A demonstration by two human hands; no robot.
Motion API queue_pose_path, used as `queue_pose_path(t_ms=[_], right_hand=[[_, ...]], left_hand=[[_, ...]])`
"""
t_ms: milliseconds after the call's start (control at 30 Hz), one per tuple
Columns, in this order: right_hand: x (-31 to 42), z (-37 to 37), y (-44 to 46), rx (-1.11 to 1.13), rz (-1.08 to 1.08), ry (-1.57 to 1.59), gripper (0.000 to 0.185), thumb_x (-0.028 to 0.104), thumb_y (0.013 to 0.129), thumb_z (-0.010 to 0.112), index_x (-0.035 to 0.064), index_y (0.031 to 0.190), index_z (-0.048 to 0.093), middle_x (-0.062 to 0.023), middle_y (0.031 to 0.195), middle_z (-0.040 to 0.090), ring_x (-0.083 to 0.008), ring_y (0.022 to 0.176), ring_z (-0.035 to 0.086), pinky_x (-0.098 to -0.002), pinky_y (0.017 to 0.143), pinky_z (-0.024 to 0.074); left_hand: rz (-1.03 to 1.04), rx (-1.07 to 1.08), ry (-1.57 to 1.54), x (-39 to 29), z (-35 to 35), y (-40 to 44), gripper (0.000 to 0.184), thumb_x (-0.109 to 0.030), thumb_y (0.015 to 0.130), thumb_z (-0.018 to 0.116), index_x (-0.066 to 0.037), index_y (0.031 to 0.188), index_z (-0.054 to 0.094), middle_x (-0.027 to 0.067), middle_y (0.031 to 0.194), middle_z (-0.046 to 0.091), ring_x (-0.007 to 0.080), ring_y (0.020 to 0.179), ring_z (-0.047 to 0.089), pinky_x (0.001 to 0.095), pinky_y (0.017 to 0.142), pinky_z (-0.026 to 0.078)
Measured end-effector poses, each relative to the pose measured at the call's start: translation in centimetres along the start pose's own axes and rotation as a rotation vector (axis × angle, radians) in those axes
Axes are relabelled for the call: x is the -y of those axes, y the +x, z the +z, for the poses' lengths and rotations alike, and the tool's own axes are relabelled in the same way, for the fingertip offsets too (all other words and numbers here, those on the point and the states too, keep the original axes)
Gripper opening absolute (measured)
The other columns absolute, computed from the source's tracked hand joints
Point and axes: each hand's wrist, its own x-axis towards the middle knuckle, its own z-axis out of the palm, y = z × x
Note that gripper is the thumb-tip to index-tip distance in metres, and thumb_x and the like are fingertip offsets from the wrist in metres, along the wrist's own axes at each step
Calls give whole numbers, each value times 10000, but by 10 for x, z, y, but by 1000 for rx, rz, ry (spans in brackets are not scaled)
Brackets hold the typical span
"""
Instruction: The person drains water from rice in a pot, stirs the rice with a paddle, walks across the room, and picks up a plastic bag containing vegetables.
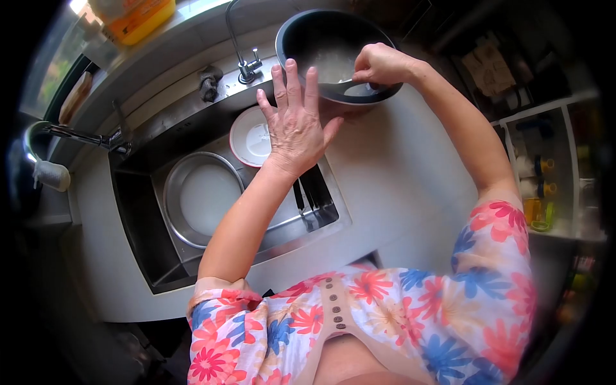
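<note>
A large pot [280, 42] with a dark inside and pale, cloudy contents stands on the counter at the back, right of the sink. My right hand [380, 64] is closed at the pot's near right side, over its rim. What its fingers grip is hidden; a pale curved shape shows just below them. Spread and stretched out, my left hand [296, 131] is at the pot's near left side, above the sink's edge. Whether it touches the pot I cannot tell. Partly behind this hand is a white bowl [240, 144] with a red rim.
Inside the steel sink [144, 224] sit a round metal basin [172, 215] of whitish liquid and black-handled utensils [299, 196]. A large faucet [83, 133] is at left, a small tap [247, 69] behind. Shelves with bottles [542, 176] stand at right.
</note>
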Motion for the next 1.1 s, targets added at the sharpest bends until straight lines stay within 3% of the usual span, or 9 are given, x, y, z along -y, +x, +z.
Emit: queue_pose_path(t_ms=[133,233,467,533,567,700,800,933,1100], right_hand=[[-14,-1,10,-174,67,-147,198,176,808,627,0,876,686,-149,752,660,-229,693,638,-324,676,504],[-24,-6,13,-252,87,-146,199,238,831,612,58,849,696,-62,626,644,-179,656,629,-327,653,486],[-20,2,17,-240,122,-277,212,246,805,634,78,919,695,-133,904,666,-263,880,634,-352,790,496],[-19,8,13,-198,40,-223,211,214,810,626,35,904,685,-142,825,668,-241,808,649,-344,756,502],[-23,11,15,-167,13,-142,205,185,812,617,-5,863,676,-127,691,652,-201,651,639,-319,645,513],[-15,5,5,-21,-49,20,200,181,816,609,-9,828,672,-74,584,615,-139,469,548,-268,457,459],[8,-16,-18,56,34,93,226,184,816,629,-35,857,668,-113,648,628,-159,570,604,-273,551,484],[-5,4,-2,42,-43,42,216,206,833,596,5,834,677,-69,614,629,-135,508,569,-250,434,441],[-7,0,3,-117,108,-153,194,220,822,617,49,873,695,-100,685,657,-198,660,634,-321,683,495]], left_hand=[[-2,52,89,-5,1,-1,941,-267,709,694,-115,1452,137,203,1492,76,387,1379,69,614,1019,134],[18,40,148,-4,8,0,935,-219,701,686,-115,1452,138,207,1491,76,392,1377,79,618,1014,142],[18,64,217,-4,8,-3,950,-178,683,688,-118,1452,133,217,1486,85,386,1336,207,580,974,223],[27,69,236,-5,7,-4,950,-160,677,685,-118,1452,136,223,1484,88,366,1303,281,555,940,263],[32,63,228,-4,7,-4,951,-154,673,685,-118,1451,139,229,1483,87,351,1267,328,540,919,276],[39,60,207,-1,5,-7,958,-136,658,686,-118,1450,147,251,1477,83,293,1103,491,484,844,318],[35,89,212,-1,3,-7,958,-133,652,689,-118,1449,156,260,1476,76,272,977,561,447,814,334],[14,115,216,-1,2,-6,959,-141,644,703,-116,1445,175,252,1478,83,263,901,587,399,778,363],[16,101,36,1,3,-6,977,-117,626,719,-180,1447,193,230,1481,99,288,931,582,392,790,401]])
